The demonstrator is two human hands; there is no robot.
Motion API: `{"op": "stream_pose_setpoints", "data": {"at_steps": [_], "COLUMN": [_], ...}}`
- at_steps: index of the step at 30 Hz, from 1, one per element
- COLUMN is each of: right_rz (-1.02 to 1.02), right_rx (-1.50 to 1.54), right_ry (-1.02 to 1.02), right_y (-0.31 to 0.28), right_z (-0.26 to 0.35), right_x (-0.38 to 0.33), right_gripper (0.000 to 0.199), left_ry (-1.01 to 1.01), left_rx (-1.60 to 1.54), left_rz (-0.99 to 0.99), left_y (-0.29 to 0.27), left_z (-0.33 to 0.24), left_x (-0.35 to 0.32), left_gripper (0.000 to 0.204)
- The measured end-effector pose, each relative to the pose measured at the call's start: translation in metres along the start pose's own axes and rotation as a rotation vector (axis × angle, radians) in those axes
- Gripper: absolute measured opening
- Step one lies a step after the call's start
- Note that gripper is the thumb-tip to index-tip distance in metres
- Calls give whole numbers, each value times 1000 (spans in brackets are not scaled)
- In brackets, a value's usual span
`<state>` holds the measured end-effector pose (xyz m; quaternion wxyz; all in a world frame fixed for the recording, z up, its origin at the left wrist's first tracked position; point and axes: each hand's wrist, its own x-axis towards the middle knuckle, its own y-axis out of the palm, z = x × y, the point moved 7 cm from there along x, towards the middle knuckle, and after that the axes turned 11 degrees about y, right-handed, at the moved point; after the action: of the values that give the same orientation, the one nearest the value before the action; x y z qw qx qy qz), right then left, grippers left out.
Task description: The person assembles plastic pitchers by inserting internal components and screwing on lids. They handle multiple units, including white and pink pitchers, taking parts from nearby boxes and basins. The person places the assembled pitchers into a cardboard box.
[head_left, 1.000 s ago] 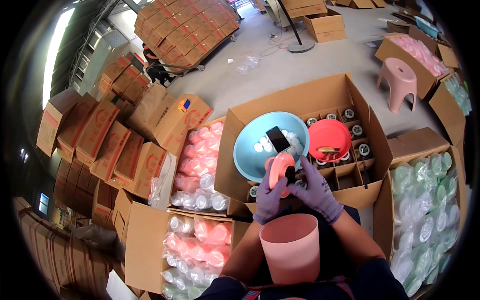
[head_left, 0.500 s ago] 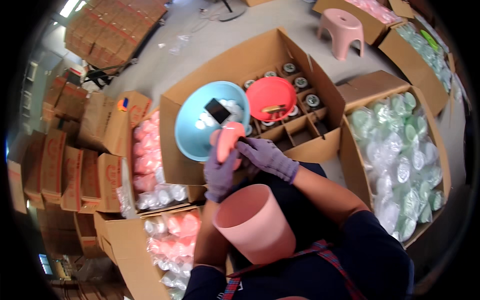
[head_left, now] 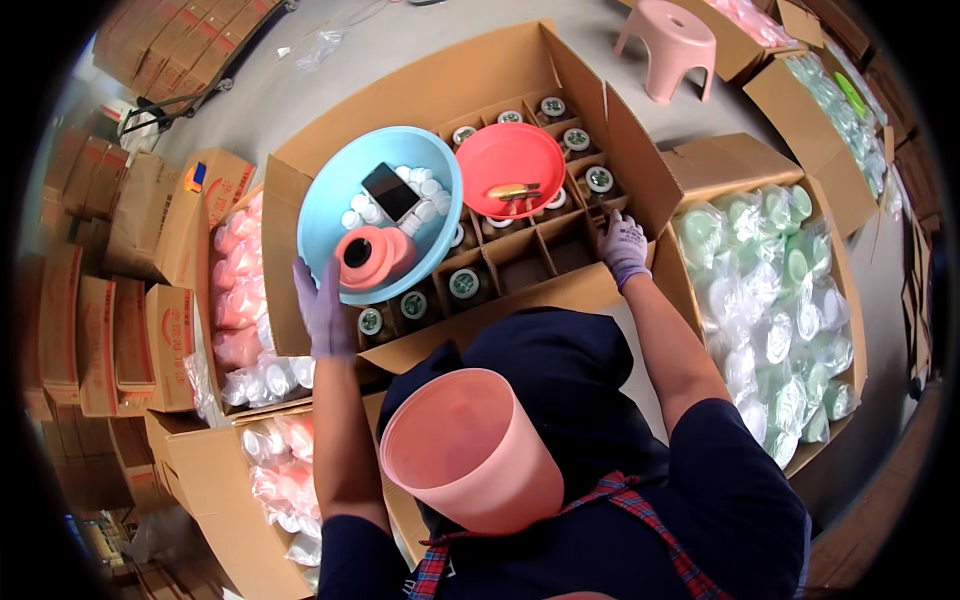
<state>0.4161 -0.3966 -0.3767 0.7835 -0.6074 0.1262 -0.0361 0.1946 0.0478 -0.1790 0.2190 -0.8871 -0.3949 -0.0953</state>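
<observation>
My left hand [head_left: 322, 308], in a purple glove, is beside the left rim of the light blue basin [head_left: 318, 190], its fingers apart and holding nothing visible. Inside the basin lie round salmon-pink pieces [head_left: 400, 250], one with a dark round centre, along with several small white caps [head_left: 430, 205] and a black phone [head_left: 391, 191]. My gloved right hand [head_left: 626, 246] reaches to the near right of the divided carton [head_left: 540, 290], fingers spread over a compartment edge; its fingertips are partly hidden. Several jars with silvery lids [head_left: 465, 283] stand in the carton's compartments.
A red plate [head_left: 505, 160] with a yellow-handled tool [head_left: 512, 190] rests on the jars. A pink tub [head_left: 480, 450] sits at my lap. Cartons of bagged green pieces [head_left: 775, 300] and bagged pink pieces [head_left: 240, 290] flank me. A pink stool [head_left: 672, 45] stands at the far right.
The salmon-pink piece that both hands held is now in the blue basin. My left hand has moved left to the basin's side; my right hand has moved right to the carton's compartments.
</observation>
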Motion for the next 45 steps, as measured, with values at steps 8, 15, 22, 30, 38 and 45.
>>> {"op": "stream_pose_setpoints", "data": {"at_steps": [8,15,22,30,38,45], "right_rz": [-25,343,698,667,1027,1476], "right_rx": [141,967,987,895,1012,1015], "right_ry": [-343,-264,-996,-1156,-852,-566], "right_y": [73,-45,-215,-203,-157,-139], "right_z": [6,15,80,121,132,118], "right_x": [69,-73,-322,-356,-356,-353], "right_gripper": [25,41,58,44,47,66], "left_ry": [678,-130,-365,-3,460,500], "left_rx": [-60,-341,-112,488,736,864], "left_rz": [712,-275,-49,-143,352,325], "left_y": [-64,-158,-163,-207,-133,-117], "left_z": [-194,-158,-142,-159,-219,-214], "left_x": [-170,-185,-226,-287,-249,-258], "left_gripper": [47,31,46,78,98,84]}}
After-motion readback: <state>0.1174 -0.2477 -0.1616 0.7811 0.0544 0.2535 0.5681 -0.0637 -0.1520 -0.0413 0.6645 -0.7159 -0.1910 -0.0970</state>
